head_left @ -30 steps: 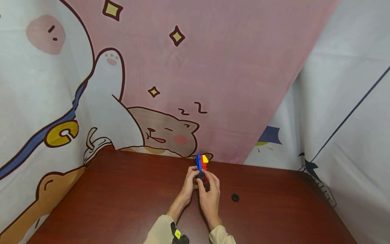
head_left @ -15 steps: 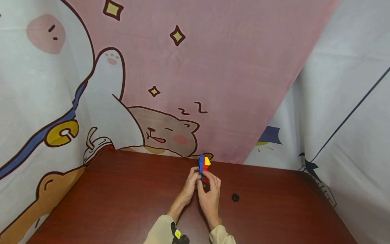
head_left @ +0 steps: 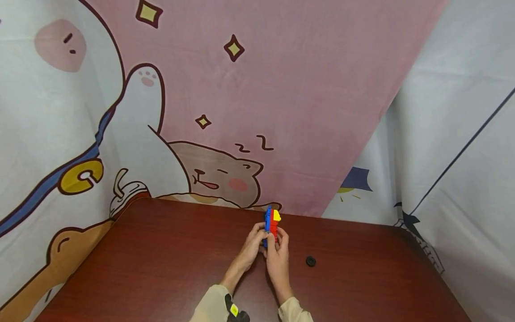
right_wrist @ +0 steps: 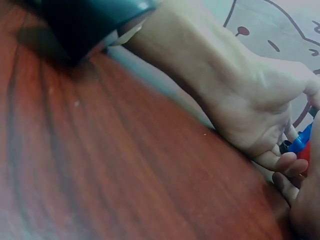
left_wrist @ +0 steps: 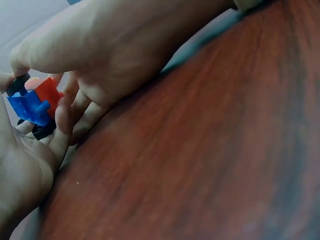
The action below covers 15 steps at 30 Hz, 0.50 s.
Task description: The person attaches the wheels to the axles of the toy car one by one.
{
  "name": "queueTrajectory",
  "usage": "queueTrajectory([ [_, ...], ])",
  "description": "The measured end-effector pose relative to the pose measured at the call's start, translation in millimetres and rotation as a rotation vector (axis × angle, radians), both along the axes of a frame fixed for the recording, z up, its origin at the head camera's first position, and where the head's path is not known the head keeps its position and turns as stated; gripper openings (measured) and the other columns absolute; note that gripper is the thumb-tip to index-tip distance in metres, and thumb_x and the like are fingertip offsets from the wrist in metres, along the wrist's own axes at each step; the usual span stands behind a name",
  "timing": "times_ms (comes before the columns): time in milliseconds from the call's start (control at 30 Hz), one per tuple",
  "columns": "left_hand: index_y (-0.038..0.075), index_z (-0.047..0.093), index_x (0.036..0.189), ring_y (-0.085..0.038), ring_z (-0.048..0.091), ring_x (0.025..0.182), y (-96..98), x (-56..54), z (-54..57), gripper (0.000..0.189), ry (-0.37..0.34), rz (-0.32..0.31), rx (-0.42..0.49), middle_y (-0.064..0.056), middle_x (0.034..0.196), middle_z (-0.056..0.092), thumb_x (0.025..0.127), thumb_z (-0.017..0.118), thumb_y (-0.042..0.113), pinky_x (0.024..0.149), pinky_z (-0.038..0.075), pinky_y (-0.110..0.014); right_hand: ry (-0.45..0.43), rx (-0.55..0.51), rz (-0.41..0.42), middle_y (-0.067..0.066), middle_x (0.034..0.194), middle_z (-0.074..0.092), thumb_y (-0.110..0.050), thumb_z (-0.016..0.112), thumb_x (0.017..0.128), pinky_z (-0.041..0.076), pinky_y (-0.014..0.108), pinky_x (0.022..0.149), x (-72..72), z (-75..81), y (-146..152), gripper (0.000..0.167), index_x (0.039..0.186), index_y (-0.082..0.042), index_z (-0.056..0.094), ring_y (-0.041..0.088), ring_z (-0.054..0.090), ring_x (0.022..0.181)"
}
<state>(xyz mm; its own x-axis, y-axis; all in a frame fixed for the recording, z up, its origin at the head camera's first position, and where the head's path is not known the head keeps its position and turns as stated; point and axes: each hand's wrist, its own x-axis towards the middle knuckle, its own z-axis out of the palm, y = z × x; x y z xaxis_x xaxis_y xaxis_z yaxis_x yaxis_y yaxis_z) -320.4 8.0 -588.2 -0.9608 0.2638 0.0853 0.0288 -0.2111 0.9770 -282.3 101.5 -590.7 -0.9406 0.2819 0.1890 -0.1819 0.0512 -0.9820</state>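
A small toy car (head_left: 274,227) of blue, red and yellow blocks is held between both hands, tipped up on end above the table. My left hand (head_left: 251,246) grips its blue side, while my right hand (head_left: 278,261) holds its red side and near end. The left wrist view shows a black wheel (left_wrist: 18,85) on the blue base (left_wrist: 30,107), with thumbs at it from either side. Another black wheel (left_wrist: 44,131) sits lower, by the fingers. Fingers hide much of the car. A loose black wheel (head_left: 310,261) lies on the table right of my right hand.
The reddish-brown table (head_left: 161,259) meets a cloth backdrop (head_left: 306,112) with cartoon animals behind the hands. Pale cloth (head_left: 462,134) hangs along the right side. A black device (head_left: 238,315) is strapped to the left wrist.
The car has shifted slightly right and turned, so more red and yellow show. A black wheel visible between the thumbs earlier is now covered in the head view. The loose wheel stays put.
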Motion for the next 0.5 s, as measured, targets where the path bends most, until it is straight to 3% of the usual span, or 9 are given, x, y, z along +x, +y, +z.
queueTrajectory([
  [200,-0.003,0.043,0.137,-0.014,0.056,0.072,0.2,-1.1,-1.8,0.047,0.005,-0.005,-0.030,-0.007,0.102,0.060,0.095,0.046,0.018,0.054,0.049,-0.024,-0.003,-0.036,0.123,0.021,0.140,0.047,-0.028,0.044,0.107,0.054,0.022,0.079,-3.0,-2.0,4.9,0.052,0.149,-0.001,0.030,0.008,0.057,0.103],
  [367,-0.002,0.041,0.140,-0.015,0.056,0.079,0.8,-1.2,-1.1,0.048,-0.006,-0.004,-0.051,-0.008,0.105,0.059,0.097,0.048,0.020,0.057,0.050,-0.024,0.004,-0.093,0.200,0.026,0.135,0.047,-0.027,0.041,0.108,0.056,0.024,0.078,-4.4,-2.4,8.1,0.052,0.150,0.001,0.025,0.007,0.057,0.102],
  [500,-0.002,0.040,0.141,-0.016,0.056,0.079,0.7,-2.1,-1.6,0.049,-0.012,-0.016,-0.047,-0.008,0.104,0.059,0.098,0.047,0.020,0.058,0.050,-0.025,-0.006,-0.097,0.208,0.025,0.136,0.047,-0.027,0.041,0.108,0.056,0.024,0.077,-4.6,-2.0,10.0,0.051,0.149,0.000,0.026,0.007,0.057,0.103],
])
